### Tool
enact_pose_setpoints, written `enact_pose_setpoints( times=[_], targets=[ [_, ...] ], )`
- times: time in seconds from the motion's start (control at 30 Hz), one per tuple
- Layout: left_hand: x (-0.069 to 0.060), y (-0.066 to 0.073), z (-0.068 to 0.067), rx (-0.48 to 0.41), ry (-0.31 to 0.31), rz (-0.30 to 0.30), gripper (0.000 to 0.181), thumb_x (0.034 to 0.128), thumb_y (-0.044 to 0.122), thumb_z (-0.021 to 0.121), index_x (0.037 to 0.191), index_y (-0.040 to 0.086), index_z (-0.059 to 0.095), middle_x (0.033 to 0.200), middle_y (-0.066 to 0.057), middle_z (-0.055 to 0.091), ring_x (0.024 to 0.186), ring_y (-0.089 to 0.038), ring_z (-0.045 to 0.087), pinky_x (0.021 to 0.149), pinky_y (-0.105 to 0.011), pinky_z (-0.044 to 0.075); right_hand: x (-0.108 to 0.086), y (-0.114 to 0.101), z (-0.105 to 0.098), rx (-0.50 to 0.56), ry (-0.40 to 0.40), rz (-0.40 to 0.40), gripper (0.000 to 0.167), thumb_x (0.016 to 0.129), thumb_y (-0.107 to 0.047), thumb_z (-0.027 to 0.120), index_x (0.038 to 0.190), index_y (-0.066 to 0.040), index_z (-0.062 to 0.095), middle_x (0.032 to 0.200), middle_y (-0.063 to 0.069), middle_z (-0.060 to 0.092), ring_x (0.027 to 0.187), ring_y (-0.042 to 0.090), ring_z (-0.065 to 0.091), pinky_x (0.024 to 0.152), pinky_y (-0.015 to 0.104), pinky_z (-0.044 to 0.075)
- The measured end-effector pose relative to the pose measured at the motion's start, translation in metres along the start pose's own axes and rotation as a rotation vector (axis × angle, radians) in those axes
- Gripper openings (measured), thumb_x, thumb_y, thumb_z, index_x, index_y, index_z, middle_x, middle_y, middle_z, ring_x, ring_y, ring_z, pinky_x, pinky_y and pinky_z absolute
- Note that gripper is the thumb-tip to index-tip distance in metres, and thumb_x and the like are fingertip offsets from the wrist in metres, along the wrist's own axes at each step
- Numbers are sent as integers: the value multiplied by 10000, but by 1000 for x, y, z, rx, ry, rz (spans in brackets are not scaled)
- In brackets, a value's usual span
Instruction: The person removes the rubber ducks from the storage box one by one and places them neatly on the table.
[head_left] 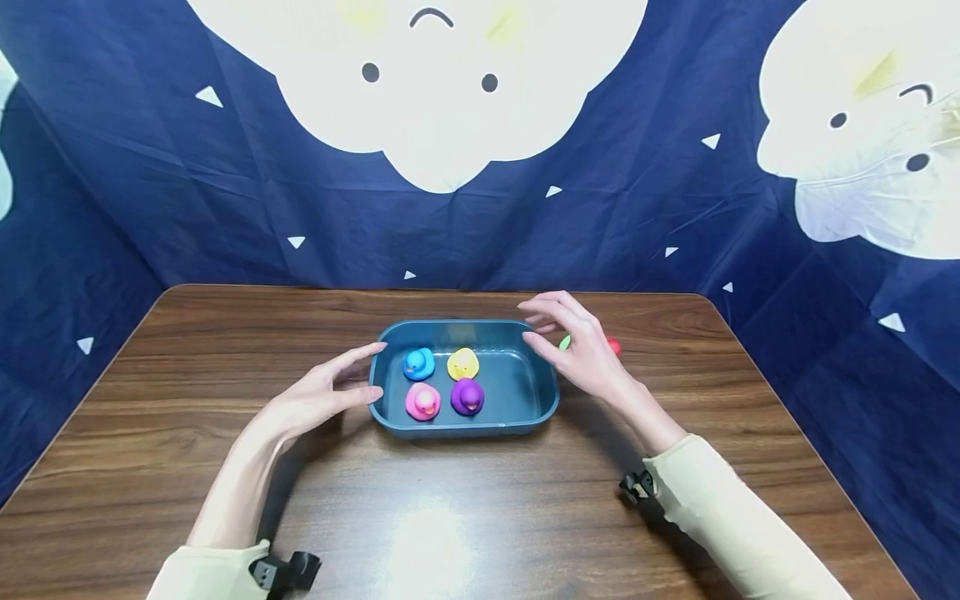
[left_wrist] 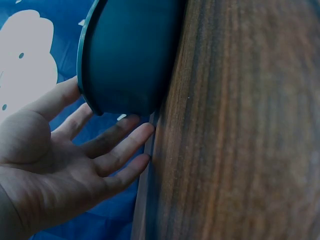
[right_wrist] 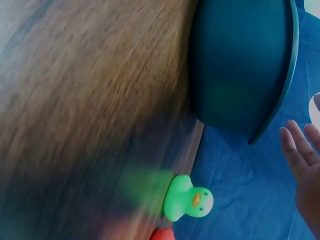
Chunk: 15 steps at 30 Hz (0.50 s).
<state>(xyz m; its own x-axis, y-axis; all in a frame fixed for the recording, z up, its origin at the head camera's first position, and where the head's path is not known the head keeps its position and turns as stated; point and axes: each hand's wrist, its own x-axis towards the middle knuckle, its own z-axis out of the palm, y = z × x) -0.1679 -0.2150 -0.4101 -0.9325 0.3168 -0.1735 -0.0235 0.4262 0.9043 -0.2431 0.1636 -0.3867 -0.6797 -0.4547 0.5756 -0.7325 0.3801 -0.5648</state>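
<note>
A dark teal rectangular bin (head_left: 472,429) stands on the table with a blue rubber duck (head_left: 418,364), a yellow duck (head_left: 463,364), a pink duck (head_left: 423,402) and a purple duck (head_left: 467,397) inside. At its left end, my left hand (head_left: 318,396) has its fingers spread, thumb and fingertips at the rim. My right hand (head_left: 577,346) is raised by the right end, fingers loosely bent and holding nothing; the right wrist view shows it apart from the wall. Beyond that hand sits a green duck (right_wrist: 189,198), mostly hidden in the head view.
Beside the green duck is a red object (head_left: 615,347), partly covered by the right hand. The wooden table (head_left: 225,358) reaches back to a blue cloth (head_left: 337,225) printed with white clouds. Bright glare lies on the table's near middle.
</note>
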Motion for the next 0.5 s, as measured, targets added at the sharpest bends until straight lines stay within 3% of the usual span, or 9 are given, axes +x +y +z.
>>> enact_pose_setpoints(
  times=[0.5],
  targets=[
    [-1,0,0,-13,3,-23,727,993,282,683,1618,177,326,1592,-245,434,1488,-427,411,1221,-625,319,1,-8,27,27,-136,-10,389,922,-113,773,1298,-156,680,1270,43,648,1073,166,705,878,387,626]
  ],
)
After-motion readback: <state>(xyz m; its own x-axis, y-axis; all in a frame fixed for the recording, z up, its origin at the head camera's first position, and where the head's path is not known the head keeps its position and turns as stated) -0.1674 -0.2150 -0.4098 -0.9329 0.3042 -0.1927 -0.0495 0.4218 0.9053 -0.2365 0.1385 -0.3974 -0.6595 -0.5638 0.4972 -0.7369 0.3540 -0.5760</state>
